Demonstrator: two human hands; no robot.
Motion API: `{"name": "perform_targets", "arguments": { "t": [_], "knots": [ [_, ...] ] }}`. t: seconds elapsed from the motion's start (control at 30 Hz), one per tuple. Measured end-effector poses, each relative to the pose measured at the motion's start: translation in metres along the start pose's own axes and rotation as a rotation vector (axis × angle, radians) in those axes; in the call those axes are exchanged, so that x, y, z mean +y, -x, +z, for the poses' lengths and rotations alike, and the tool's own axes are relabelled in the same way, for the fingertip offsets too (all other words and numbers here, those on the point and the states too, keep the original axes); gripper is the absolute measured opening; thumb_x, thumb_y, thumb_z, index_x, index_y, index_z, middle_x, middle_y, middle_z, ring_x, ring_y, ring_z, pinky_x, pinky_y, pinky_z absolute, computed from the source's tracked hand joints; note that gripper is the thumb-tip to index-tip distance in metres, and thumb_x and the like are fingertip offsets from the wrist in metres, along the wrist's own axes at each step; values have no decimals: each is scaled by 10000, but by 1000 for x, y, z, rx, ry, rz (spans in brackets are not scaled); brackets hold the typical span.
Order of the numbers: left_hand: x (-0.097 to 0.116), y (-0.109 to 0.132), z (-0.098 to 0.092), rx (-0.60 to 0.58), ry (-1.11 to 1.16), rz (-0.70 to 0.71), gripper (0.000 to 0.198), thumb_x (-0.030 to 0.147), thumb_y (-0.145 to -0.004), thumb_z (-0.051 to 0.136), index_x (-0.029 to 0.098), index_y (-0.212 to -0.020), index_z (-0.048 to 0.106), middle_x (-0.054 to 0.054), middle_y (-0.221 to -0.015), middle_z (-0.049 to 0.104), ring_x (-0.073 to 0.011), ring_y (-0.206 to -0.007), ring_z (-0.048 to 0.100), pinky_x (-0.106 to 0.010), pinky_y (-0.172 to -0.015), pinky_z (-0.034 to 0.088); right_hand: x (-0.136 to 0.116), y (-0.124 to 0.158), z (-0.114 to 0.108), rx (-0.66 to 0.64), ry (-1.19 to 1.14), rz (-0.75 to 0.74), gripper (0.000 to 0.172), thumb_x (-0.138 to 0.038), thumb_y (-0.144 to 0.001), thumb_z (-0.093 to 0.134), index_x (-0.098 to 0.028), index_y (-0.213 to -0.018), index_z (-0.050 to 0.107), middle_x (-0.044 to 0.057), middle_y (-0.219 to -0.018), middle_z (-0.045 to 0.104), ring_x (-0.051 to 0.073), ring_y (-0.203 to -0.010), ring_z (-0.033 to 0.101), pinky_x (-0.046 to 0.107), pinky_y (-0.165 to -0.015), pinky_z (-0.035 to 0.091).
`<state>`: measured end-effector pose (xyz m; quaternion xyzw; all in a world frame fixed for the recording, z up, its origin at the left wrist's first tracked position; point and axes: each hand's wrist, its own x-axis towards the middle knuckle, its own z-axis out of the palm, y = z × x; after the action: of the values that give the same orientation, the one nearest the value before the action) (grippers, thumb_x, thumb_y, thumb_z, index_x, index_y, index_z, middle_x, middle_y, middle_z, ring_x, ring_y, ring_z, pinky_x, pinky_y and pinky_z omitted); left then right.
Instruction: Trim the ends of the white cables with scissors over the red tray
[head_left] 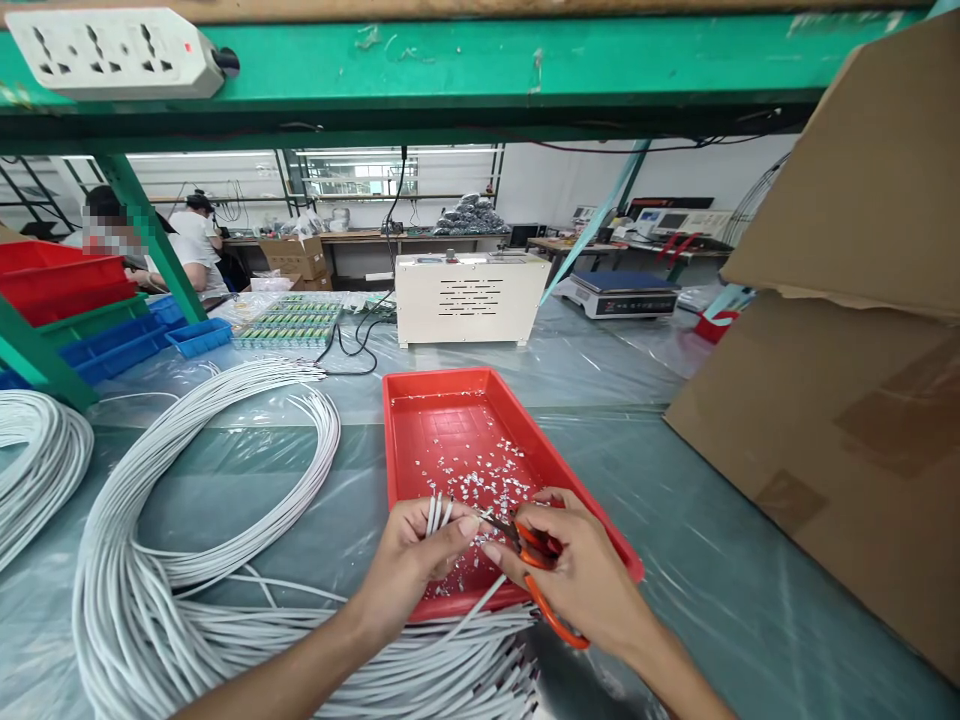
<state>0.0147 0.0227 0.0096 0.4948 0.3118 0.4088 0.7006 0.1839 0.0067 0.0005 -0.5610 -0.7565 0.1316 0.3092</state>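
Over the near part of a red tray (525,432), my left hand (420,550) is closed around a few white cables (438,514), whose ends stick up past the fingers. My right hand (581,560) grips orange-handled scissors (553,610), with the blades pointing left to my left fingertips. Whether the blades touch a cable is too small to tell. Small white scraps (480,485) are scattered over the tray floor. A thick coil of white cables (120,520) lies to the left, its many loose ends spread below my hands at the table's front.
Behind the tray stands a cream metal box (471,300). A weighing scale (619,297) is at back right, and a large cardboard box (840,440) rises at right. Blue bins (199,338) and another cable coil (37,470) are left. A green shelf beam (480,65) crosses overhead. Two people sit farther back.
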Motion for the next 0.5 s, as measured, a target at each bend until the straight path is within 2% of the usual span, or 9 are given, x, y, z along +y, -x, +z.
{"name": "perform_targets", "arguments": {
  "t": [0.33, 0.5],
  "knots": [
    [-1, 0, 1, -17, -16, -24, 221, 314, -740, 604, 103, -680, 627, 76, -458, 312, -41, -417, 167, -206, -405, 96, -2, 1, -1, -15, -17, -24, 413, -299, -721, 560, -208, -519, 212, -58, -480, 319, 143, -621, 437, 243, -645, 346],
    [-3, -1, 0, -18, -45, -27, 211, 311, -743, 603, 107, -697, 630, 69, -467, 335, -43, -423, 188, -202, -407, 111, -2, 2, -4, 16, 23, -50, 415, -281, -714, 553, -208, -515, 196, -61, -463, 302, 139, -583, 406, 248, -639, 337]
  ]
}}
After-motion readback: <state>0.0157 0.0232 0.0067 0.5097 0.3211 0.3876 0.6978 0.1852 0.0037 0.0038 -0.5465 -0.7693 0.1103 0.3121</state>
